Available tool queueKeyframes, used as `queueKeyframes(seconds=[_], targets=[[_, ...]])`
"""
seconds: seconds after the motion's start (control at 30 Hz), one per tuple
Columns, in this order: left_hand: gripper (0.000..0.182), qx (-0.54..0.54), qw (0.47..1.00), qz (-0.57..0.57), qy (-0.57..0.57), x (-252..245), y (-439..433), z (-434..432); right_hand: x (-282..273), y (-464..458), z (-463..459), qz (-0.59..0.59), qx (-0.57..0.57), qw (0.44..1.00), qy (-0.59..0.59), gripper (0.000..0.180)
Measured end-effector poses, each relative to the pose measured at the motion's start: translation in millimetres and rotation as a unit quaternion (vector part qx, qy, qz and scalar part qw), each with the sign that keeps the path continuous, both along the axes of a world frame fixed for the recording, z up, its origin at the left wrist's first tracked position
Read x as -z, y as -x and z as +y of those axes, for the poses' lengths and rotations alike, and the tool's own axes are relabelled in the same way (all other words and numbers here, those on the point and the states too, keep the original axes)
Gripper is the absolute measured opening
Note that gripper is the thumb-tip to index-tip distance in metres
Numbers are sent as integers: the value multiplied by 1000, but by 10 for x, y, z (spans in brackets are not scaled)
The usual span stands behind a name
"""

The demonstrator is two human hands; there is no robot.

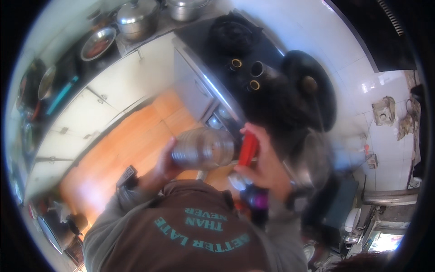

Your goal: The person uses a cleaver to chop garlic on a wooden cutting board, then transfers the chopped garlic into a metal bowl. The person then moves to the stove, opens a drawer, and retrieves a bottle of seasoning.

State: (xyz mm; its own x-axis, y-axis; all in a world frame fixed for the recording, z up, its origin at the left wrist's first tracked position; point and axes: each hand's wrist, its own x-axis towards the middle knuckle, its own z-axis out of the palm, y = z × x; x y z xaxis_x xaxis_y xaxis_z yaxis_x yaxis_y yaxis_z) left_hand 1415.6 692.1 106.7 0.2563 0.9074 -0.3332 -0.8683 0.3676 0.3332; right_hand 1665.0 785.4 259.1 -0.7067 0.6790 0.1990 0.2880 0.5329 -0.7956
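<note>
My left hand point(169, 163) is wrapped around a clear ribbed jar point(204, 148), which lies tilted on its side in front of my chest. Motion blur hides what, if anything, is inside. To its right, my right hand point(266, 163) grips a red lid point(248, 148) seen nearly edge-on, fingers at the top rim and thumb at the lower one. A small gap separates lid and jar. Both are held in the air near the front edge of the black gas stove point(226, 64).
A black wok or pan point(314, 90) leans by the tiled wall. Steel pots point(137, 22) and a metal bowl point(98, 44) stand on the counter at upper left, beside a teal long object point(63, 95). White cabinets point(112, 91) line the left; a blurred round metal pan point(309, 163) is at right.
</note>
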Motion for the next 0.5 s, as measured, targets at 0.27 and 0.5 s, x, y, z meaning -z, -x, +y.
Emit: queueKeyframes(seconds=[0.27,0.5], targets=[[77,10,999,14,40,-26,56,-121,83,343,-234,-135,-33,984,-114,76],[73,21,999,18,41,-81,202,-217,346,461,-269,-80,-59,989,-107,75]])
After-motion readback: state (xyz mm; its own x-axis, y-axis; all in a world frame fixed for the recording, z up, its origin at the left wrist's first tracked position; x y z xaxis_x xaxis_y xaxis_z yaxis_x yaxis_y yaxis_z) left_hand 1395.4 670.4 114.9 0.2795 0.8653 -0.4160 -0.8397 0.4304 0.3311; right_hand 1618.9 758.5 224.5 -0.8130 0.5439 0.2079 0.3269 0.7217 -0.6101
